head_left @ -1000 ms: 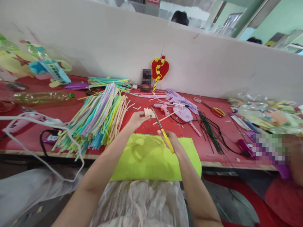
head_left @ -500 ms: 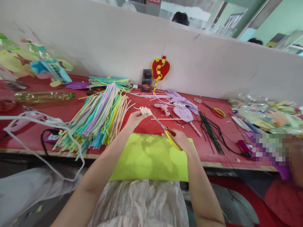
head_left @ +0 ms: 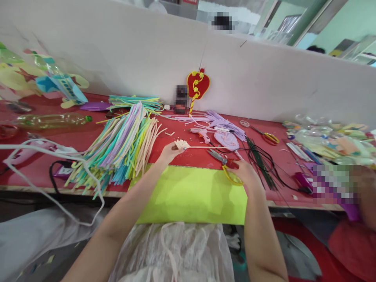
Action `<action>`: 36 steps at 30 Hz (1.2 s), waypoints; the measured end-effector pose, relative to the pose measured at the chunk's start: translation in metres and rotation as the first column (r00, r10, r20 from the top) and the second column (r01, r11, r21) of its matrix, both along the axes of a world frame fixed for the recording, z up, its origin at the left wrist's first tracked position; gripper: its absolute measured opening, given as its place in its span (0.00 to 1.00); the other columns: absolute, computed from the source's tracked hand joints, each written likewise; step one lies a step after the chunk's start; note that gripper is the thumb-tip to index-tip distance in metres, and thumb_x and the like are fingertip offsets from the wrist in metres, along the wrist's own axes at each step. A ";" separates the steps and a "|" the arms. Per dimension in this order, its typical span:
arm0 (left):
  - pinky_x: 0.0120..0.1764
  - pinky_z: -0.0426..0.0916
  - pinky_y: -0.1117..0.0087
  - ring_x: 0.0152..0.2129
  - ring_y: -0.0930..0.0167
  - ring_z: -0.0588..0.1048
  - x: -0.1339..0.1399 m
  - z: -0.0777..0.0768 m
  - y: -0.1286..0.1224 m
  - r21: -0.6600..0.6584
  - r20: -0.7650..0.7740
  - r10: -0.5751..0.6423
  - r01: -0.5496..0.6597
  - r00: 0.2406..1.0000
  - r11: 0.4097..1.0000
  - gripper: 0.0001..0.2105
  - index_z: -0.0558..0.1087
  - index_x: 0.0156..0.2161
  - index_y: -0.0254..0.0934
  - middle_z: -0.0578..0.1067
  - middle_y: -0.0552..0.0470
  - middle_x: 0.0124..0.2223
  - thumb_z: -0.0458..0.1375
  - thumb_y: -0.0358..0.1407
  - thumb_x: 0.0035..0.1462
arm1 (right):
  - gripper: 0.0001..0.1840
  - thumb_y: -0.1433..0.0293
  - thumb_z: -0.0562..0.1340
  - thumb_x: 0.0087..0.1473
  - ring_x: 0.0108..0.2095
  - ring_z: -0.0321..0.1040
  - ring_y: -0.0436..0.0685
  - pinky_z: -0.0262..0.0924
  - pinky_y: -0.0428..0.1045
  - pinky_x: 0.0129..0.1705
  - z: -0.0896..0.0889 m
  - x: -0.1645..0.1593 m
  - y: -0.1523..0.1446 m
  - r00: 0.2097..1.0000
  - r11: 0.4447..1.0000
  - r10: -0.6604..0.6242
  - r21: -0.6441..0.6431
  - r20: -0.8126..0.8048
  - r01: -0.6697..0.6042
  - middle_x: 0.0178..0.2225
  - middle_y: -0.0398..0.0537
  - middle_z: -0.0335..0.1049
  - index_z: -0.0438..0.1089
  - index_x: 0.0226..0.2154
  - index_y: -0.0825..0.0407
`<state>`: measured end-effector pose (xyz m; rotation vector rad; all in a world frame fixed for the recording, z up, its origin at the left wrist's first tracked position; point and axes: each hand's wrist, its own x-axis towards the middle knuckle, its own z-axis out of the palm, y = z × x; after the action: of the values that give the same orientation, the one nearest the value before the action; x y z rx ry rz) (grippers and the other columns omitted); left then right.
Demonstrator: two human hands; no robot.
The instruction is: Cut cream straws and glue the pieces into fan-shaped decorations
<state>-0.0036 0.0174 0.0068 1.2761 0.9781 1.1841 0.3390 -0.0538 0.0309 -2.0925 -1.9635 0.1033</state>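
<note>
My left hand is closed on a small bundle of short cream pipe cleaner pieces, held over the red table. Out to the right of the bundle runs a long cream pipe cleaner; I cannot tell whether my fingers touch its near end. My right hand grips yellow-handled scissors, their blades pointing left, apart from the bundle. Beneath both hands, a lime-green sheet covers the front edge of the table. A short bent cream piece lies beyond my left hand.
To the left is a big heap of pastel pipe cleaners. A pink glue gun, a lilac fan shape and dark green stems lie ahead and right. A red fan leans on the partition. Another person's hand is far right.
My right hand has drawn the scissors right, away from the bundle. My left hand has lowered slightly toward the long cream pipe cleaner. A short bent piece now shows on the table.
</note>
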 end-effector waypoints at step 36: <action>0.39 0.65 0.68 0.31 0.69 0.73 -0.014 -0.008 -0.007 0.203 -0.484 0.219 -0.135 0.847 0.970 0.08 0.74 0.34 0.39 0.77 0.50 0.34 0.59 0.37 0.48 | 0.16 0.68 0.56 0.54 0.47 0.64 0.59 0.59 0.53 0.47 -0.024 -0.152 0.052 0.892 0.928 0.072 0.357 -0.446 0.104 0.47 0.56 0.64 0.71 0.44 0.52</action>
<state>-0.0176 0.0107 -0.0012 1.7066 1.4308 1.1044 0.1875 -0.0014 0.0069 -1.6545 -1.5420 0.1813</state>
